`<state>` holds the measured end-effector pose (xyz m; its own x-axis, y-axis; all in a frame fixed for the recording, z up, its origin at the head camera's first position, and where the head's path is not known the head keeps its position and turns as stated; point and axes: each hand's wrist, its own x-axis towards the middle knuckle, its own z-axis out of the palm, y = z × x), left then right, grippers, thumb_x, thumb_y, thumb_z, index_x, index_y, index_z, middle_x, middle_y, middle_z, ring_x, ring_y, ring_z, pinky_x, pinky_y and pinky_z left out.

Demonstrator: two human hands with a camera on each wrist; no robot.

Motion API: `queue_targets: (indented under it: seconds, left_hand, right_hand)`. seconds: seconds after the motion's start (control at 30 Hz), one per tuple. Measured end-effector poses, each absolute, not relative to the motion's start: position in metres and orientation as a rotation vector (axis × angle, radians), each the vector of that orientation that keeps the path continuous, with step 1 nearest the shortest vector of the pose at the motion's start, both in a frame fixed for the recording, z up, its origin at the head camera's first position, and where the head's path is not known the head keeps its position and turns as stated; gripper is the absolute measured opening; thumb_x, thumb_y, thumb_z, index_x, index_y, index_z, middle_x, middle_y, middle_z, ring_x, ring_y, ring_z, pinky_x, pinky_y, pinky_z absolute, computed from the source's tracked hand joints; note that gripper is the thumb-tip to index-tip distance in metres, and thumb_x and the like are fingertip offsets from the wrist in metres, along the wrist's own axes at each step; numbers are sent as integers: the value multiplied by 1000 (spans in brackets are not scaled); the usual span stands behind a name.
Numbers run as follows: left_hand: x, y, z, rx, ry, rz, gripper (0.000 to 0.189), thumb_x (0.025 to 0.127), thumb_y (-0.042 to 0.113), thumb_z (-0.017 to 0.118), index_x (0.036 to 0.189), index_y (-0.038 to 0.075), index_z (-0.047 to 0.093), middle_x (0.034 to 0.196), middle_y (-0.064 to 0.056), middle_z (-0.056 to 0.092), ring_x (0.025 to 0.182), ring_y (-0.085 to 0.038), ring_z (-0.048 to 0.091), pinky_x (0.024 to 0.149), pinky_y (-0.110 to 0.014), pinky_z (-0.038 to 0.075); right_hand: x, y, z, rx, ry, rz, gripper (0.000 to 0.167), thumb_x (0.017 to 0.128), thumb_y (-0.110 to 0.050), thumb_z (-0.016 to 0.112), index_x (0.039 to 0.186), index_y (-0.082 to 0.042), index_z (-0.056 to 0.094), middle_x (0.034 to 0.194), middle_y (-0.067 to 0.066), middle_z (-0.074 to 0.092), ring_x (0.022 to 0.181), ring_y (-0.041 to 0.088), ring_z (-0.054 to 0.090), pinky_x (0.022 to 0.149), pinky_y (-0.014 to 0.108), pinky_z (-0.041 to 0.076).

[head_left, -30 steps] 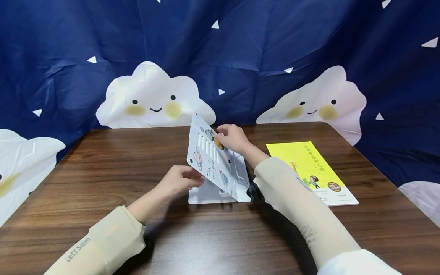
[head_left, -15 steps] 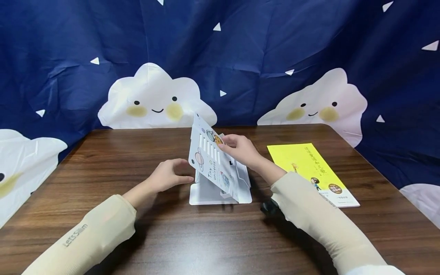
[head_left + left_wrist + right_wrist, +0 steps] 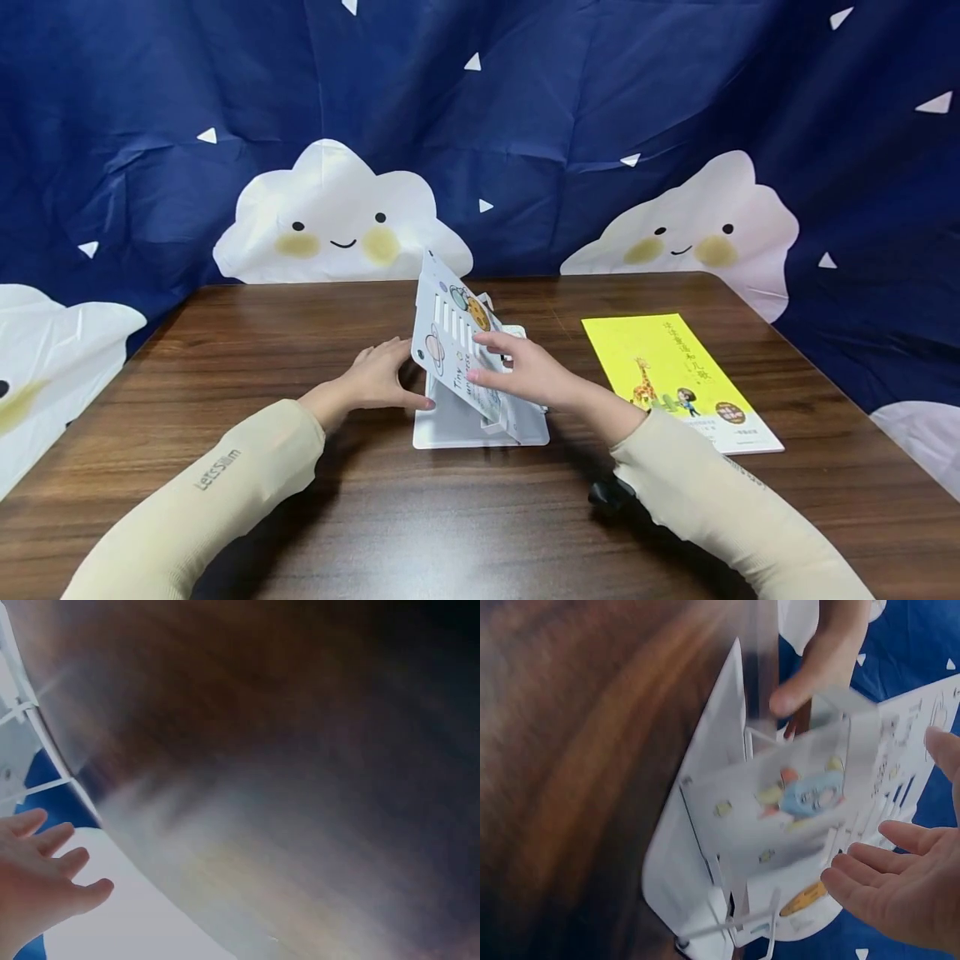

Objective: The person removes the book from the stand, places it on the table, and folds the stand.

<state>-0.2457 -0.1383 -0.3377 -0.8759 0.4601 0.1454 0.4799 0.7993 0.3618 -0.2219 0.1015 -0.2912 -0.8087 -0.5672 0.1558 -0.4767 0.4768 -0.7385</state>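
A white book stand with planet drawings and the words "Tiny universe" stands mid-table, its slotted panel tilted up from a flat base. At the panel's left edge, my left hand has its fingers spread, fingertips partly hidden behind the panel and thumb pointing right. My right hand hovers before the panel's right part, fingers loosely extended and holding nothing. In the right wrist view, the relaxed right hand is beside the printed panel, with wire holders below. The left wrist view shows the left fingers apart.
A yellow book with a giraffe and a child on its cover lies flat to the right. The brown wooden table meets a dark blue curtain with white clouds at the back. A black object is by the right sleeve.
My right hand has come down and nearer from the panel's upper part. My left hand left its lower edge, drew back left, then came up to its left edge. The stand looks unchanged.
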Motion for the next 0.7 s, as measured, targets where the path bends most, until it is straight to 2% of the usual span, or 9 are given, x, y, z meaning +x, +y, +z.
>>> queue_targets:
  seconds: [0.23,0.5,0.7]
  left_hand:
    - [-258,-133,-347,-768,-2957,-754,83,58,53,69,129,22,38,132,0,37,120,-38,23,87,-59,21]
    - [-265,-130,-355,-761,-3022,-728,82,60,53,67,130,20,38,132,-7,37,122,-36,21,90,-59,17]
    - [-266,-134,-355,-786,-3041,-720,80,61,51,68,129,20,40,132,-7,36,123,-36,18,92,-58,14]
  right_hand:
    - [-211,101,-297,-985,2542,-1230,63,75,-28,67,126,-3,39,124,13,42,114,27,37,89,44,34]
    - [-203,100,-303,-920,2571,-1163,76,71,-35,70,132,-12,31,130,8,36,109,19,39,90,39,32]
    - [-199,97,-310,-924,2671,-1117,80,69,-32,72,133,-10,30,130,9,36,111,19,38,91,38,30]
